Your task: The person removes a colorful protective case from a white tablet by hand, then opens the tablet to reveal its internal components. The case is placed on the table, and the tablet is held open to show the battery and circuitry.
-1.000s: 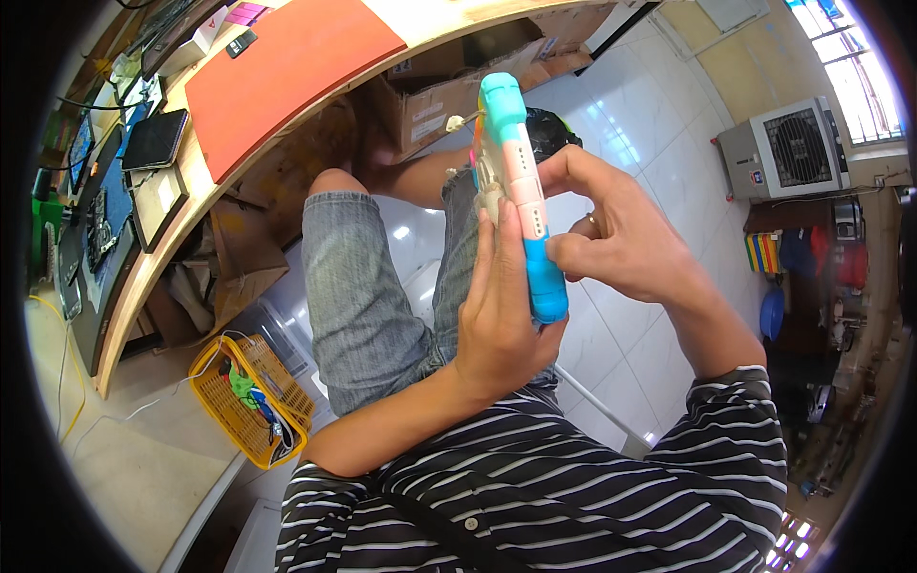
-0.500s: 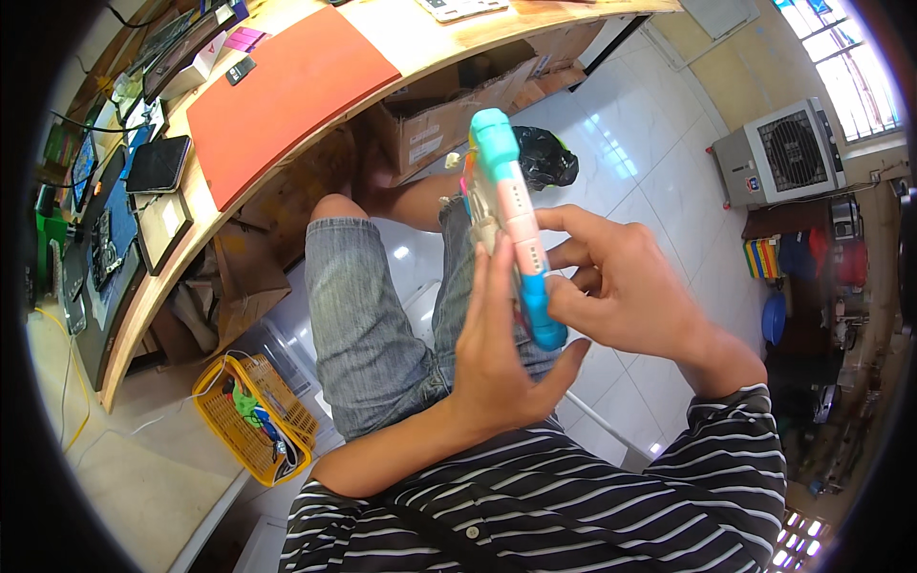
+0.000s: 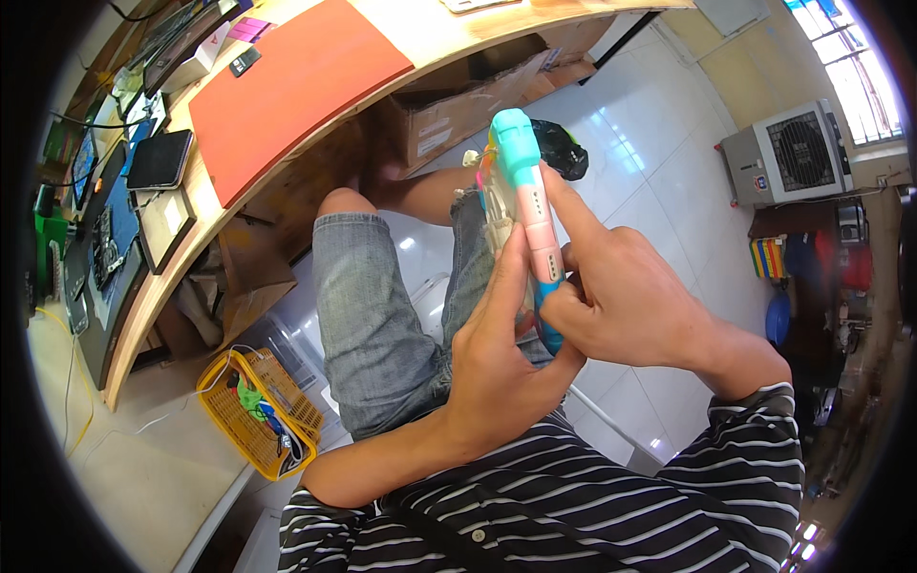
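Note:
Over my lap, both hands hold a thick case (image 3: 538, 224), its edge turned toward me. It is turquoise at the far end, pink with small slots in the middle and blue at the near end. My left hand (image 3: 492, 353) supports it from the left, fingers along its side and thumb under the near end. On the other side, my right hand (image 3: 626, 291) has its index finger stretched along the case and the other fingers curled against the blue part. Something pale and clear, with coloured bits, hangs on the case's left face. Whether a device sits inside is hidden.
A wooden desk (image 3: 449, 43) curves round the front and left, bearing an orange mat (image 3: 296, 95) and a black phone-like device (image 3: 159, 160). Below are cardboard boxes (image 3: 458, 119), a black bag (image 3: 559, 153) and a yellow basket (image 3: 234, 420). An air cooler (image 3: 788, 153) stands far right.
The case has shifted a little right and tilted. My right index finger now reaches farther up its side, and my left thumb has closed in under the near end.

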